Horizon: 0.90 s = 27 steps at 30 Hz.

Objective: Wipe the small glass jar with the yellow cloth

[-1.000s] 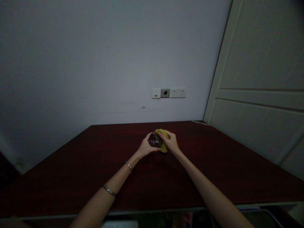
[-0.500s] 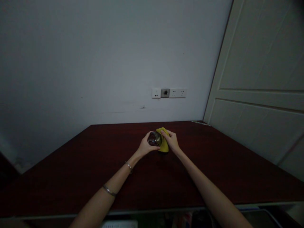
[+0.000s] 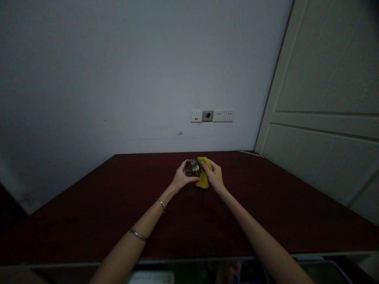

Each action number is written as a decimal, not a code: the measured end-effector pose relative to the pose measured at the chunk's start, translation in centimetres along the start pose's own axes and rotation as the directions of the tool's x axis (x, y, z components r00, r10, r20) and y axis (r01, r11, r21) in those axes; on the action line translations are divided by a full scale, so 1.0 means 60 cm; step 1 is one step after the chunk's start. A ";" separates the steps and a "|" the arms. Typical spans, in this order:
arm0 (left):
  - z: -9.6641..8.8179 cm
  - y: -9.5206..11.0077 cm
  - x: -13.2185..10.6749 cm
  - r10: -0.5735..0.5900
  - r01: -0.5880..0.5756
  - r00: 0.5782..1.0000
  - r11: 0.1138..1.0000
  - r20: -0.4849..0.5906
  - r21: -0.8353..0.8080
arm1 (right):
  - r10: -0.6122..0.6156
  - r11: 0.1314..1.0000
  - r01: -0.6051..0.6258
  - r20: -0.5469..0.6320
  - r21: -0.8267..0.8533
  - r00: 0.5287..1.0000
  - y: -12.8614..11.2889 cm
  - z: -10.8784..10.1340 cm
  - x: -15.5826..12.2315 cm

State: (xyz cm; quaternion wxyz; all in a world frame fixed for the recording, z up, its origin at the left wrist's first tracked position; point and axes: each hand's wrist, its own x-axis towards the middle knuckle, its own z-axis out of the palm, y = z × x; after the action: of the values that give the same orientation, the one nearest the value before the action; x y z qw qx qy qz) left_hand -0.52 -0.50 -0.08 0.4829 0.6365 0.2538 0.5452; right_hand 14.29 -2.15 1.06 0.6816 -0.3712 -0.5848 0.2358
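My left hand [image 3: 181, 178] is wrapped round a shiny, clear rounded object that looks like glass [image 3: 192, 168], thumb along its near side and fingers on its far left. A yellow cloth [image 3: 203, 178] is pinched in my right hand [image 3: 215, 176] and pressed against the right side of the glass object. The cloth's lower end hangs down toward the table. Both hands are close together over the far middle of the dark red table [image 3: 118, 213]. What kind of glass piece it is cannot be made out in the dim light.
Behind the table stands a pale wall with a row of sockets and switches [image 3: 212, 116]. A white panelled door [image 3: 322, 118] borders the right side. Below the table's front edge, a white object like a keyboard [image 3: 151, 277] and other items show in part.
The glass object has tilted slightly and risen a little in my left hand. My right hand has shifted slightly with the cloth, which is now folded narrower. The view has moved slightly.
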 end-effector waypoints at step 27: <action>-0.002 -0.015 -0.011 0.041 -0.055 0.995 0.986 0.090 0.155 | -0.004 0.999 0.009 0.144 -0.034 0.990 0.000 -0.012 0.012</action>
State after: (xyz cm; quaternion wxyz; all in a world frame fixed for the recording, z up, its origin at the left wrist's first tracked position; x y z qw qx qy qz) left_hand -0.64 -0.67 -1.20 0.4282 0.7016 0.2596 0.5070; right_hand 15.10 -1.80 1.49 0.6318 -0.3630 -0.6377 0.2498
